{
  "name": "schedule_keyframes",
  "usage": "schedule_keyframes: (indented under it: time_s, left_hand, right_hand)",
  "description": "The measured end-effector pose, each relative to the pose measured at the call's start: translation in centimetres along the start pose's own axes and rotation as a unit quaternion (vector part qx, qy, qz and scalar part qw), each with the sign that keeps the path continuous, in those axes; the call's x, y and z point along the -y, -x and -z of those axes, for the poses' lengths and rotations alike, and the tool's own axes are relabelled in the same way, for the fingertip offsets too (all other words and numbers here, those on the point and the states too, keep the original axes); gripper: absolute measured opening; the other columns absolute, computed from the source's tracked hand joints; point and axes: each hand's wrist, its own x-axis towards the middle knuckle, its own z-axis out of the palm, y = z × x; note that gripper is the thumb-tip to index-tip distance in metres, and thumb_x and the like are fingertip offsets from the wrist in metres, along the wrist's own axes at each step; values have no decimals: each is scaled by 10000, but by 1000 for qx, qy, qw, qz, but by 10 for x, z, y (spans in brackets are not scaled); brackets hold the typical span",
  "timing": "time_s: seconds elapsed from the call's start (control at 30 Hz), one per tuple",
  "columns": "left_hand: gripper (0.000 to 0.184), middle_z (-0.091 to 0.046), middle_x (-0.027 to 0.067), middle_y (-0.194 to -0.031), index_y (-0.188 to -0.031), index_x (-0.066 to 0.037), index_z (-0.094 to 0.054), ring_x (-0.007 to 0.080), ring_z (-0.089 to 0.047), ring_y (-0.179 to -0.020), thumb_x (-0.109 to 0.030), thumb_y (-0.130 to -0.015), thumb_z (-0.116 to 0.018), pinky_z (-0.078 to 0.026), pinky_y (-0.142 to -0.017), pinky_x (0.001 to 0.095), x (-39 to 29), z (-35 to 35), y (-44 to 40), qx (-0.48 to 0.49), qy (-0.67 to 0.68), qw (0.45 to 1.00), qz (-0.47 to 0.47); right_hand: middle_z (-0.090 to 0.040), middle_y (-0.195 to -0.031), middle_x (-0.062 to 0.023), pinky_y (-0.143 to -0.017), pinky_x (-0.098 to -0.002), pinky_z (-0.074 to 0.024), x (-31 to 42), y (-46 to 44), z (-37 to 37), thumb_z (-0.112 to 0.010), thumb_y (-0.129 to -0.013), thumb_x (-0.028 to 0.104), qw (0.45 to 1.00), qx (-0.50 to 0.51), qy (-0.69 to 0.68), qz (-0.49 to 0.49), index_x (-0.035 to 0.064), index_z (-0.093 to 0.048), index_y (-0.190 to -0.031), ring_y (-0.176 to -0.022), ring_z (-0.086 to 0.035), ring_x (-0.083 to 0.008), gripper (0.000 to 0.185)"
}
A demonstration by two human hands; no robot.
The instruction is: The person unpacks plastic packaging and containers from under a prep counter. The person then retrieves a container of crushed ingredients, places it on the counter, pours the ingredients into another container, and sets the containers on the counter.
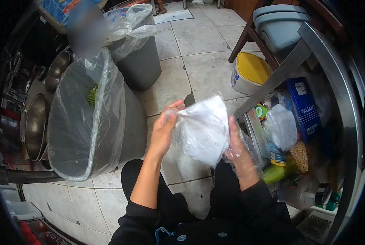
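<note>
In front of my knees I hold a thin white packet [207, 132] with crinkled clear plastic about it; what is inside cannot be made out. My left hand [164, 128] pinches its left corner between thumb and fingers. At the packet's right edge, my right hand [235, 143] grips it with the thumb up and the other fingers partly hidden. Loose clear plastic [250, 157] surrounds my right hand and wrist, looking like a thin disposable glove.
On the left stands a grey bin [135, 118] with a clear liner and some greens [92, 94] in it. Another lined bin [143, 61] is behind. To the right are a yellow-lidded tub [252, 68] and a metal-framed shelf [333, 81] with a blue Valiant box [304, 107].
</note>
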Motion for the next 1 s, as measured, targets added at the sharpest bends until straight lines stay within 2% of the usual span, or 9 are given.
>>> schedule_keyframes:
  time_s: [0.13,0.37,0.47,0.53,0.57,0.67,0.83,0.93,1.0]
  left_hand:
    - [398,-568,148,-1145,-1218,6,-482,223,-541,-1064,-271,-933,-460,-413,-928,335,12,3,3,-8,15,993,113]
    - [354,-597,123,-1072,-1163,19,-509,215,-578,-969,-246,-935,-454,-453,-871,325,21,15,2,-33,171,971,164]
    - [337,-581,129,-1077,-1178,3,-485,234,-586,-946,-225,-930,-472,-452,-872,328,23,11,1,-68,123,978,156]
    - [425,-534,141,-1127,-1230,-13,-417,247,-561,-993,-213,-882,-559,-431,-895,303,18,-6,1,-116,-224,968,7]
    - [838,-365,183,-1279,-1345,-62,-276,302,-397,-1168,-387,-715,-725,-353,-970,380,12,-7,5,-73,-345,934,57]
    - [1097,-288,229,-1302,-1403,-88,-151,371,-329,-1208,-437,-583,-791,-305,-997,453,8,-41,21,-20,-501,865,23]
    - [1155,-245,242,-1297,-1426,-148,-61,406,-298,-1210,-359,-551,-786,-284,-1005,481,19,-42,25,10,-432,893,127]
    - [1078,-260,240,-1280,-1424,-173,-85,400,-315,-1192,-248,-573,-742,-297,-1004,461,23,-35,23,-4,-374,918,130]
    - [1045,-274,237,-1271,-1422,-182,-96,398,-325,-1182,-187,-580,-714,-304,-1003,452,24,-33,22,-20,-358,926,121]
  right_hand:
    - [-559,-1155,-125,-941,-332,-413,-2,-1,13,-569,-848,367,989,79,124,-6,-34,-483,-1202,-1073,-536,-212,542]
    - [-587,-1043,-52,-842,-263,-424,11,3,17,-624,-849,233,964,-13,267,22,-3,-556,-1121,-929,-539,-126,367]
    - [-603,-967,-29,-766,-235,-446,-13,-11,39,-635,-841,133,951,-14,293,98,7,-570,-1086,-862,-543,-97,284]
    - [-601,-909,-18,-733,-231,-446,-16,-16,37,-616,-850,96,970,-40,192,142,10,-577,-1058,-838,-531,-76,228]
    - [-594,-876,-4,-706,-223,-439,-9,-19,34,-582,-873,90,964,-34,237,117,11,-578,-1038,-808,-519,-69,183]
    - [-588,-855,-2,-703,-229,-435,-9,-12,27,-570,-886,107,914,-52,352,198,8,-575,-1031,-787,-507,-64,176]
    - [-591,-908,-19,-719,-239,-437,-4,-1,7,-558,-888,114,941,-40,273,195,4,-569,-1060,-814,-504,-73,204]
    - [-591,-973,-35,-767,-251,-442,1,2,5,-593,-860,108,969,-41,228,91,-1,-548,-1109,-867,-521,-94,276]
    - [-590,-1015,-49,-805,-266,-445,2,3,7,-657,-810,106,952,84,242,167,-6,-527,-1140,-915,-534,-112,371]
